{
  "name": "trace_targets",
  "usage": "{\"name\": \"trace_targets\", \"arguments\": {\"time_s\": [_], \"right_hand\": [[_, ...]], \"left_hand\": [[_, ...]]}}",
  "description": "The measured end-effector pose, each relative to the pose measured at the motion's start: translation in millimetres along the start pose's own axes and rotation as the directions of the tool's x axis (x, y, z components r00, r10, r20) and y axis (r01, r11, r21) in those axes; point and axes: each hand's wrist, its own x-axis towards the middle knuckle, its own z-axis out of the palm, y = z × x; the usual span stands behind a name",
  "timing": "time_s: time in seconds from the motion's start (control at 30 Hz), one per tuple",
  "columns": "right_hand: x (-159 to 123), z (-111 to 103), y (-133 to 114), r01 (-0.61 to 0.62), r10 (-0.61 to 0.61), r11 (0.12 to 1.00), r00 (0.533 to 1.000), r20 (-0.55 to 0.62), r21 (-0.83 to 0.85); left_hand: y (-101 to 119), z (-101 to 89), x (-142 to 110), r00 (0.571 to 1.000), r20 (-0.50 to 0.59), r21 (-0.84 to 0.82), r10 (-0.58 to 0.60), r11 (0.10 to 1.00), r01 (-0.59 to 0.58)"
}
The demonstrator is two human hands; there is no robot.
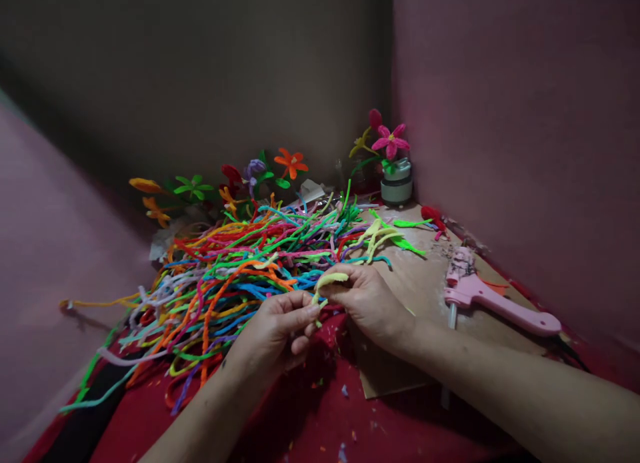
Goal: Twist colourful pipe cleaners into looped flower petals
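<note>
A pale yellow pipe cleaner [332,277], bent in a curve, is held between both hands at the front of the work area. My left hand [285,323] pinches its lower end between thumb and fingers. On the other side, my right hand [367,306] grips the upper part with closed fingers, close to the left fingertips. Just behind the hands lies a big tangled pile of pipe cleaners [240,249] in many colours. Several more pale yellow pieces [377,237] rest at the pile's right edge.
A pink glue gun [505,308] lies on the brown board [423,276] at right. Behind stand pipe-cleaner flowers, including an orange one [291,163] and a pink one [391,141] by a grey-green jar [397,183]. Scraps dot the red cloth [310,409]. Walls enclose the corner.
</note>
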Motion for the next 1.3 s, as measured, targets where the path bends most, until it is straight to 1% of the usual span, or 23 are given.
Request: {"name": "trace_targets", "arguments": {"time_s": [0.03,0.07,0.1,0.17,0.2,0.27,0.33,0.37,0.47,0.57,0.63,0.7,0.77,0.87,0.97,1.0,1.03,1.07,1.1,1.17,1.2,1.23,1.3], "right_hand": [[1,0,1,0.013,-0.013,1.0,1.0,-0.009,0.016],[1,0,2,0.014,-0.013,0.999,1.0,-0.025,0.047],[2,0,4,0.001,0.003,0.996,0.999,-0.046,0.089],[5,0,8,-0.065,0.084,0.982,0.991,-0.101,0.177],[5,0,11,-0.108,0.133,0.974,0.984,-0.12,0.198],[7,0,15,-0.174,0.197,0.969,0.973,-0.117,0.177],[7,0,19,-0.191,0.202,0.973,0.977,-0.075,0.127],[8,-1,21,-0.185,0.192,0.976,0.98,-0.058,0.111],[9,-3,22,-0.175,0.179,0.983,0.981,-0.074,0.062],[8,-3,20,-0.158,0.157,0.988,0.983,-0.095,0.0],[6,-3,17,-0.141,0.142,0.99,0.987,-0.072,0.016],[4,-3,13,-0.134,0.139,0.988,0.988,-0.066,0.076],[5,-5,9,-0.114,0.129,0.983,0.986,-0.102,0.142],[8,-10,8,-0.066,0.106,0.975,0.977,-0.183,0.211],[10,-11,11,-0.064,0.114,0.968,0.973,-0.2,0.243],[9,-11,12,-0.066,0.115,0.967,0.975,-0.191,0.245],[9,-10,12,-0.066,0.111,0.968,0.978,-0.179,0.241],[8,-9,13,-0.061,0.101,0.971,0.981,-0.164,0.232],[7,-8,13,-0.058,0.091,0.974,0.985,-0.145,0.217],[4,-5,12,-0.061,0.078,0.984,0.992,-0.098,0.168],[2,-4,11,-0.067,0.078,0.988,0.994,-0.076,0.138],[1,-4,11,-0.072,0.078,0.992,0.995,-0.055,0.107],[-2,-3,10,-0.078,0.078,0.996,0.997,-0.016,0.048]], "left_hand": [[2,-0.2,0,0.999,-0.033,0.05,0.024,0.998,-0.022],[6,0.3,0,0.993,-0.083,0.127,0.081,0.989,-0.07],[11,1.6,-1,0.978,-0.135,0.22,0.162,0.967,-0.13],[24,6.7,-1,0.923,-0.2,0.4,0.329,0.887,-0.229],[32,10.3,0,0.903,-0.203,0.464,0.378,0.849,-0.252],[48,18.8,9,0.887,-0.177,0.555,0.427,0.788,-0.268],[60,27.1,26,0.887,-0.136,0.605,0.442,0.746,-0.279],[65,30.5,37,0.897,-0.117,0.603,0.427,0.748,-0.278],[69,36.1,77,0.95,-0.023,0.547,0.311,0.799,-0.248],[70,36.3,109,0.956,0.022,0.551,0.294,0.794,-0.257],[72,35.5,117,0.948,0.027,0.551,0.318,0.786,-0.28],[75,34.3,112,0.932,0.005,0.537,0.361,0.786,-0.308],[79,32.6,94,0.919,-0.016,0.507,0.395,0.795,-0.333],[79,27.5,52,0.917,0.017,0.432,0.4,0.824,-0.367],[70,16.8,12,0.943,0.049,0.558,0.33,0.774,-0.3],[64,11.9,3,0.957,0.086,0.63,0.278,0.729,-0.269],[56,6.6,-4,0.961,0.122,0.719,0.248,0.645,-0.258],[47,1.2,-7,0.959,0.165,0.804,0.231,0.531,-0.267],[37,-4.0,-8,0.959,0.17,0.882,0.226,0.4,-0.25],[18,-13.0,-5,0.958,0.071,0.977,0.278,0.173,-0.123],[10,-16.5,-3,0.955,0.058,0.992,0.29,0.091,-0.088],[3,-19.3,0,0.953,0.069,0.996,0.295,0.04,-0.085],[-3,-23.1,2,0.944,0.104,0.994,0.312,0.008,-0.112]]}}
